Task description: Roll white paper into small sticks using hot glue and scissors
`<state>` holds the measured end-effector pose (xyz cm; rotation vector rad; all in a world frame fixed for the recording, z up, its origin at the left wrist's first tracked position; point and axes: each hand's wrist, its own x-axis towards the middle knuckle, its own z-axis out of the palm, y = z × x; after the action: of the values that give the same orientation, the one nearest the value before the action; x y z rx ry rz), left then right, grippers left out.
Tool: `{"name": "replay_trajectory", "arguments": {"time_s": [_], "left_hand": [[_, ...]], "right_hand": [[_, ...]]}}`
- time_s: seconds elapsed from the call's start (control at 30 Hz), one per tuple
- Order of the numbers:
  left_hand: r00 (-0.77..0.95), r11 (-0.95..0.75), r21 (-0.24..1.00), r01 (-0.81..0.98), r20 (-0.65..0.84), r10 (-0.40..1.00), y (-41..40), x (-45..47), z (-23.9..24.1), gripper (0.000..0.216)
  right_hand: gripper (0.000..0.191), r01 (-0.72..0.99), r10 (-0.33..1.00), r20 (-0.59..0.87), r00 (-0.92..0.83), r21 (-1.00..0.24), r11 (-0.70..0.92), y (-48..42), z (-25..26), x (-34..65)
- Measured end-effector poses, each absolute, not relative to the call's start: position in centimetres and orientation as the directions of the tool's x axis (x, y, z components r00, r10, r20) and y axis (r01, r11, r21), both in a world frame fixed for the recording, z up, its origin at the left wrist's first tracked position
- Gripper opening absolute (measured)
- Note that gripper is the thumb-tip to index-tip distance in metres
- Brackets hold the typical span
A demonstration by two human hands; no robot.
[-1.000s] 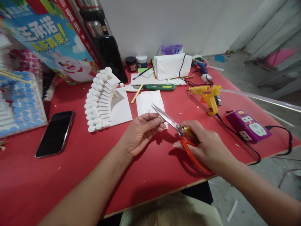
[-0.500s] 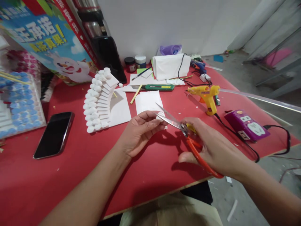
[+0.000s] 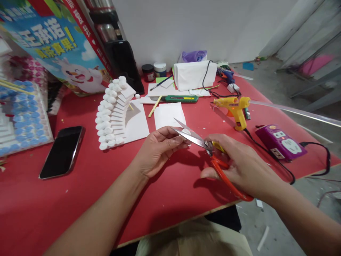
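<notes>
My left hand [image 3: 161,151] is closed in a pinch on a small white piece [image 3: 186,131], which looks round and is partly hidden by the fingers and a blade. My right hand [image 3: 239,167] grips a pair of scissors [image 3: 207,145] with red handles. The scissors' blades are parted, with the white piece between them, and their tips reach over my left fingers. Left of my hands, a curved stair-like model [image 3: 117,117] of white card steps, edged with rounded white pieces, stands on a white board.
A yellow glue gun [image 3: 238,110] and a purple power strip [image 3: 281,142] lie on the right. Behind my hands are a sheet of white paper [image 3: 169,115] and a green utility knife [image 3: 182,99]. A phone [image 3: 61,153] lies on the left of the red table [image 3: 101,199].
The scissors have slid a little left, so the white piece sits deeper between the parted blades. My left hand keeps its pinch almost in place.
</notes>
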<state>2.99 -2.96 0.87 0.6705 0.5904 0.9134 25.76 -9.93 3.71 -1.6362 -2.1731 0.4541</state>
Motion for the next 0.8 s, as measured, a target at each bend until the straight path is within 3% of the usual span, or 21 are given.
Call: {"name": "replay_trajectory", "arguments": {"time_s": [0.23, 0.57, 0.8], "left_hand": [[0.507, 0.453, 0.733, -0.507, -0.171, 0.845, -2.9, 3.0, 1.0, 0.012], [0.539, 0.499, 0.707, -0.5, -0.197, 0.819, -2.9, 3.0, 1.3, 0.013], [0.602, 0.555, 0.669, -0.495, -0.197, 0.774, -2.8, 2.8, 1.5, 0.011]], "right_hand": [[0.068, 0.861, 0.955, 0.126, -0.268, -0.414, 0.296, -10.2, 3.6, 26.4], [0.052, 0.847, 0.911, 0.237, -0.337, -0.348, 0.403, -10.3, 3.2, 27.0], [0.052, 0.828, 0.936, 0.191, -0.295, -0.437, 0.35, -10.6, 3.4, 27.5]]}}
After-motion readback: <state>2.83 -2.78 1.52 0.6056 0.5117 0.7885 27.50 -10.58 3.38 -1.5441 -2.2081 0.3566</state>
